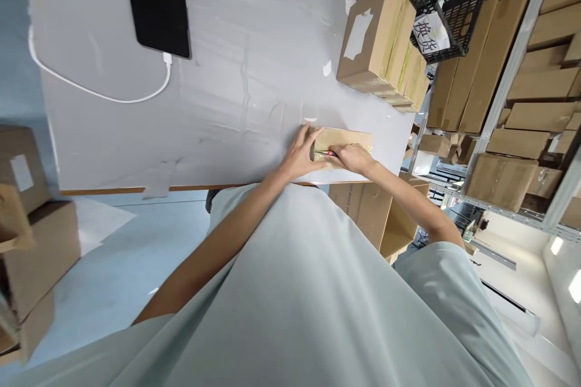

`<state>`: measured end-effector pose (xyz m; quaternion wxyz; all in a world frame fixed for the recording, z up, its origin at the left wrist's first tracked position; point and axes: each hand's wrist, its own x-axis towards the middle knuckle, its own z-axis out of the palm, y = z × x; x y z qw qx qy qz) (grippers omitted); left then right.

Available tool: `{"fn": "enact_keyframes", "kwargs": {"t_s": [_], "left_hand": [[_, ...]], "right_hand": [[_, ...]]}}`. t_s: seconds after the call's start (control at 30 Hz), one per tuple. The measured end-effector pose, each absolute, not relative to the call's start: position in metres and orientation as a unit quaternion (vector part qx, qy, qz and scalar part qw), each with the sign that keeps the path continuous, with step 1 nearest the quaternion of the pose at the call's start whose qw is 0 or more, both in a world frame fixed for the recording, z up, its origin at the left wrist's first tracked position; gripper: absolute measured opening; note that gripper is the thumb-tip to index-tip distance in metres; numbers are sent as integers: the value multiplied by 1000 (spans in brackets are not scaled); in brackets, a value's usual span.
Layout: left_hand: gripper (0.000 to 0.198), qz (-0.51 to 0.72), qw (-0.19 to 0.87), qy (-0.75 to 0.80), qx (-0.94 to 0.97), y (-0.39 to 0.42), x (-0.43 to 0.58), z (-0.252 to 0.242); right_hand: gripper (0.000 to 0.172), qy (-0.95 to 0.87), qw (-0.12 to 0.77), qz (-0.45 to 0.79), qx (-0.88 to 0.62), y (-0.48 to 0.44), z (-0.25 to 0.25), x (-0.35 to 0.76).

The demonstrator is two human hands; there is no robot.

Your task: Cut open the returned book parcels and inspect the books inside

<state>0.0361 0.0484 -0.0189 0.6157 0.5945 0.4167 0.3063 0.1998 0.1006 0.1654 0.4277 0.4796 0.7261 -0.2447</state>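
Note:
A small cardboard box [349, 137] lies on the grey-white tabletop [218, 115], close to the edge nearest my body. My left hand [302, 154] rests at the box's left end, with thumb and fingers spread around that end. Closed around a small red and black tool [331, 153], my right hand [353, 158] is over the box. The tool's thin metal tip points left, toward my left hand, and lies at the box's top. My right fingers partly hide the tool's handle.
A black tablet [158, 6] with a white cable lies at the upper left. Taped cartons [379, 42] and black crates [467, 6] stand at the upper right. An open carton [367, 208] is below the table edge; more boxes [40, 248] are at left, shelves at right.

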Motion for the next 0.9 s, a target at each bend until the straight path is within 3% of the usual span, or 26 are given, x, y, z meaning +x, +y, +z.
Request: {"fn": "enact_keyframes", "kwargs": {"t_s": [0.5,0.7,0.9], "left_hand": [[119,289,592,438,612,46,50,-10],[120,294,570,441,628,47,51,-18],[128,292,552,433,650,51,44,-28]], "right_hand": [[58,686,512,-188,482,101,188,176],[41,724,496,-166,450,105,190,165],[35,781,441,-161,411,105,162,177]]}}
